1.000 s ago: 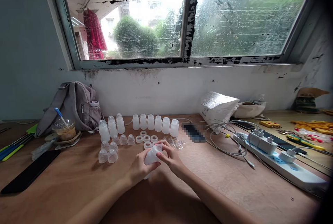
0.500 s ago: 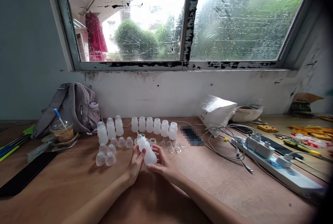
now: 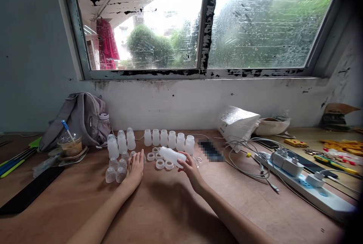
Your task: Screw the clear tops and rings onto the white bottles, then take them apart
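Head view: right hand (image 3: 187, 162) grasps the bottle (image 3: 172, 156) by its base above the white rings (image 3: 160, 167), long axis slanting, neck leftward; left hand (image 3: 135, 169) covers clear caps (image 3: 110, 176) left of the rings, grip hidden.

Around the feeding bottle (image 3: 170, 155) that the right hand (image 3: 192, 169) is holding over the collar rings (image 3: 160, 167) (counting the window (image 3: 208, 25) as 12 o'clock), six open bottles (image 3: 172, 140) are standing in a row at 12. Three capped bottles (image 3: 121, 142) are standing at 10, and a backpack (image 3: 81, 119) is resting farther out. Dome caps (image 3: 110, 176) are sitting between 8 and 9, the left hand (image 3: 135, 171) overlapping their right side. Thin rings (image 3: 199, 162) are lying at 3, just past the right hand. A pouch (image 3: 239, 119) is resting at 2, and a power strip (image 3: 326, 198) is stretching between 3 and 4.
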The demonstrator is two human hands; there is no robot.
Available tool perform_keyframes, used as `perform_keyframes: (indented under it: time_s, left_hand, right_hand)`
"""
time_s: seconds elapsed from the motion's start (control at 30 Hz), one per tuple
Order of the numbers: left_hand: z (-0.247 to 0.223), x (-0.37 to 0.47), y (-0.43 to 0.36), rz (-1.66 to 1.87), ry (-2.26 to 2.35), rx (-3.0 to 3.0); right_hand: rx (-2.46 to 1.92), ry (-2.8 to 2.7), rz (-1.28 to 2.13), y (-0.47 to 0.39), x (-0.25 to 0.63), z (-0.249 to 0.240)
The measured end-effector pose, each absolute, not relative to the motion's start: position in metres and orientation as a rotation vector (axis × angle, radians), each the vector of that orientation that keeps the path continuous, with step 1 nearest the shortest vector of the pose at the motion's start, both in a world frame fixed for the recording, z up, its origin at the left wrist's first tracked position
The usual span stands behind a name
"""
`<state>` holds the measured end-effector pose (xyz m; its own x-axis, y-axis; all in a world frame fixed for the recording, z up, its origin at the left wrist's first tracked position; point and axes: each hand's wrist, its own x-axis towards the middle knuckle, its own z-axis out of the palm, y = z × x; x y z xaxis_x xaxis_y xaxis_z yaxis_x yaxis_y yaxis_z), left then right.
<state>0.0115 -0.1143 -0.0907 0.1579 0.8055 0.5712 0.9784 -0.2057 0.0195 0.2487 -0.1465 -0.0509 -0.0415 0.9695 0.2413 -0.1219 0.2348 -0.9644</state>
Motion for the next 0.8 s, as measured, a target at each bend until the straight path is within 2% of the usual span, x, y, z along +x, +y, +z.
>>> perform_keyframes:
  time_s: [0.1, 0.2, 0.4, 0.5, 0.6, 0.8]
  left_hand:
    - [-0.087, 0.009, -0.114, -0.619, -1.748, -2.074]
    - [-0.081, 0.006, -0.114, -0.776, -1.733, -2.177]
    - [-0.067, 0.014, -0.120, -1.646, -1.814, -2.367]
    - [-0.063, 0.023, -0.126, -1.919, -1.759, -2.451]
    - [-0.065, 0.030, -0.132, -1.999, -1.692, -2.563]
    - [-0.067, 0.035, -0.141, -1.867, -1.619, -2.714]
  right_hand:
    - [-0.908, -1.248, 1.164, -0.143, 0.251, -0.052]
    - [-0.901, -1.243, 1.202, -0.142, 0.252, -0.054]
    - [-0.866, -1.237, 1.184, -0.140, 0.256, -0.053]
    - [-0.834, -1.264, 1.171, -0.141, 0.258, -0.051]
    - [-0.801, -1.280, 1.183, -0.143, 0.257, -0.050]
    - [-0.738, -1.312, 1.194, -0.148, 0.253, -0.050]
